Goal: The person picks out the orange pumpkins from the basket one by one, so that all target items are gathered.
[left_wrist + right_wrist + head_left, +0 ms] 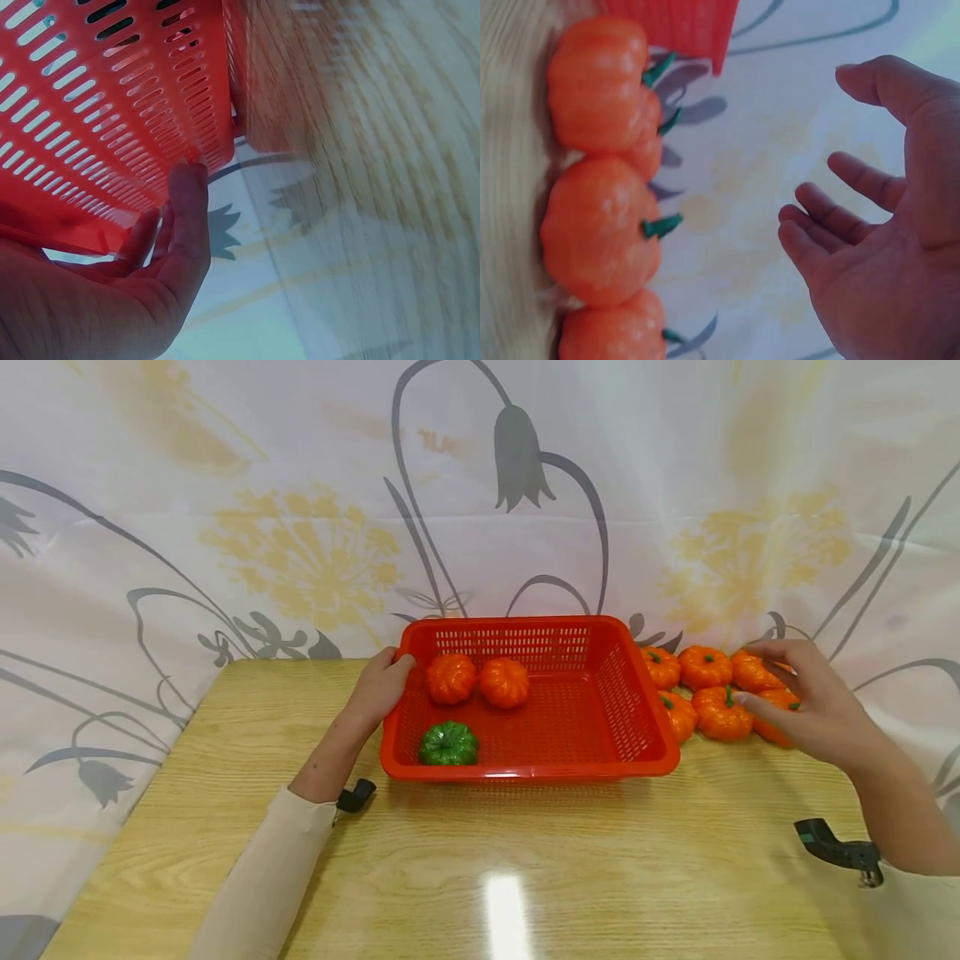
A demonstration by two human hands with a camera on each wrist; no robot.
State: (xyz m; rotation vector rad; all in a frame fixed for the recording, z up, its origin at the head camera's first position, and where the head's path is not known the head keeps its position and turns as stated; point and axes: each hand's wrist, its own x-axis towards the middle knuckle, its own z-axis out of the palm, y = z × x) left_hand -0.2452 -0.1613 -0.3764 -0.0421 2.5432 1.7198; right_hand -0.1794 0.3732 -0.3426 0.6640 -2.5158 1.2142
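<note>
A red plastic basket (525, 772) with slotted walls stands on the table. My left hand (380, 687) grips its left rim, thumb on top and fingers against the outer wall, as the left wrist view also shows. Inside lie two orange pumpkins (451, 679) at the back left and a green pumpkin (448, 744) at the front left. Several orange pumpkins (723, 714) with green stems sit in two rows right of the basket. Over the right end of these rows hovers my right hand (817, 710), thumb and fingers spread apart, holding nothing; the right wrist view shows a gap between it and the pumpkins.
The wooden table (420, 868) stretches in front of the basket and to its left. A pale curtain with flower prints (480, 552) hangs right behind the basket and the pumpkins. Each wrist carries a small black camera mount (836, 846).
</note>
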